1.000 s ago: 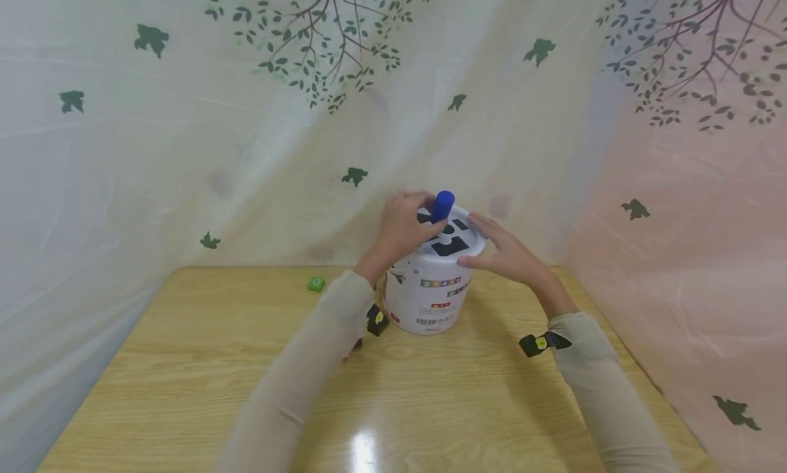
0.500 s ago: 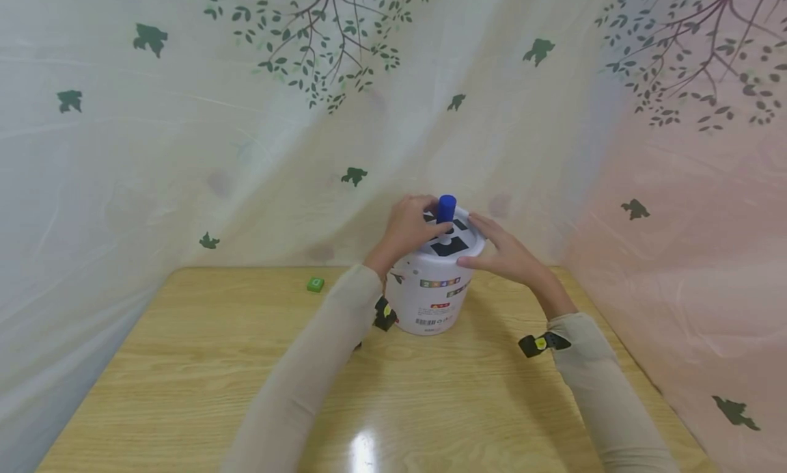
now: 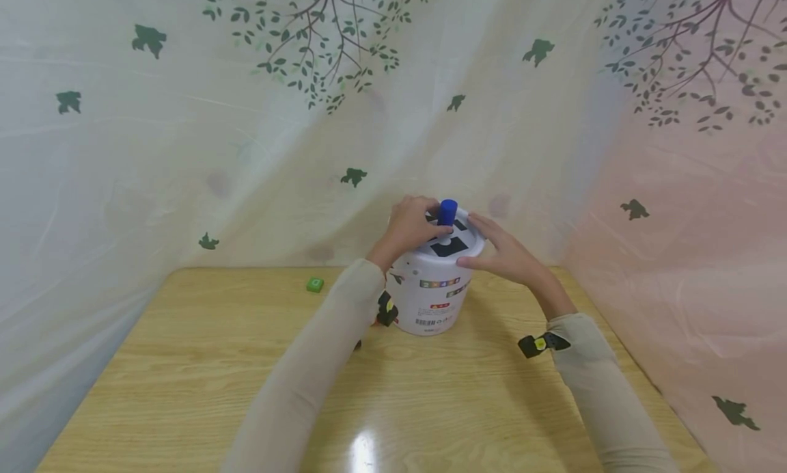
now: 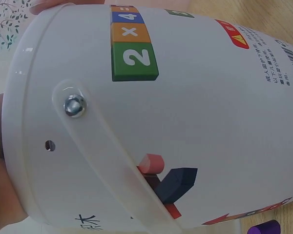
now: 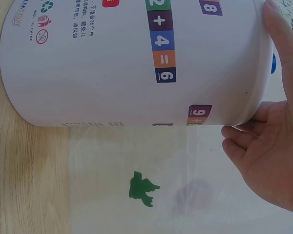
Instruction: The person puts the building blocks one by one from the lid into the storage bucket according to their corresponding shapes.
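A white bucket (image 3: 430,295) with printed number tiles stands upright towards the back of the table. Dark shaped openings mark its white lid (image 3: 435,249). My left hand (image 3: 410,225) pinches a blue cylinder block (image 3: 447,213) between thumb and fingers, near upright at the lid; whether its lower end sits in an opening is hidden. On the bucket's right side, my right hand (image 3: 507,254) holds the rim, thumb at the near edge and fingers farther back. In the right wrist view, a sliver of blue cylinder (image 5: 273,63) shows beyond the rim, beside the right hand (image 5: 268,146).
A green number block (image 3: 315,285) lies on the wooden table (image 3: 203,363), left of the bucket. The left wrist view catches a purple cylinder block (image 4: 266,228) near the bucket's base. A small dark thing (image 3: 358,345) is mostly behind the left sleeve. A printed curtain (image 3: 277,186) hangs behind.
My left hand has shifted slightly right and down with the blue cylinder block, which has straightened from a tilt and stands lower. The right hand and the bucket have stayed put.
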### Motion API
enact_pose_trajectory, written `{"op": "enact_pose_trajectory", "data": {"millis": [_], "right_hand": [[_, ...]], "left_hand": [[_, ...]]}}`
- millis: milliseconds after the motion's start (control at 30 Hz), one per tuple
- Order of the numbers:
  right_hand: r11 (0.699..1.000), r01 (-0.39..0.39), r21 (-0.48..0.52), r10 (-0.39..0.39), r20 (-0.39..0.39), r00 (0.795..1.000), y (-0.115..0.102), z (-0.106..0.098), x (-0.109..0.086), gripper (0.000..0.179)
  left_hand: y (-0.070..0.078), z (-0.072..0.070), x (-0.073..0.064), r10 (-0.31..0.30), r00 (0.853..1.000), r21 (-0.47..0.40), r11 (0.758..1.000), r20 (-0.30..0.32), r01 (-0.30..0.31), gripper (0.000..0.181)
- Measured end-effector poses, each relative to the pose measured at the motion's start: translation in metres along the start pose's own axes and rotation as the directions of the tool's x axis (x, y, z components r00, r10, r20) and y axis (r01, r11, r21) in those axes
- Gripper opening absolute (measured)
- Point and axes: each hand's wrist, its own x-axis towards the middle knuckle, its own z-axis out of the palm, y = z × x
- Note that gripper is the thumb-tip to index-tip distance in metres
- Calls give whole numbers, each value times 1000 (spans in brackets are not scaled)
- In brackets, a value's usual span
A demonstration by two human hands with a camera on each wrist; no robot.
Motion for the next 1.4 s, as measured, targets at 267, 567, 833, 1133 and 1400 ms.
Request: {"op": "enact_pose_trajectory", "data": {"millis": [267, 567, 833, 1133, 1400], "right_hand": [[1000, -7, 9, 7, 5, 1000, -2, 1, -1, 102], [1000, -5, 3, 5, 4, 1000, -2, 0, -1, 102], [1000, 11, 3, -11, -4, 1000, -3, 1, -2, 102], [1000, 14, 2, -14, -8, 1000, -3, 0, -3, 100], [1000, 21, 8, -21, -13, 1000, -4, 0, -2, 100]], "left_hand": [[-1, 1, 3, -23, 999, 83, 996, 23, 21, 45], [0, 1, 1, -20, 1000, 122, 992, 20, 17, 51], [1, 4, 0, 13, 1000, 251, 968, 10, -15, 58], [3, 5, 1, 121, 993, 334, 936, -5, -112, 49], [5, 4, 1, 179, 984, 355, 919, 6, -170, 47]]}}
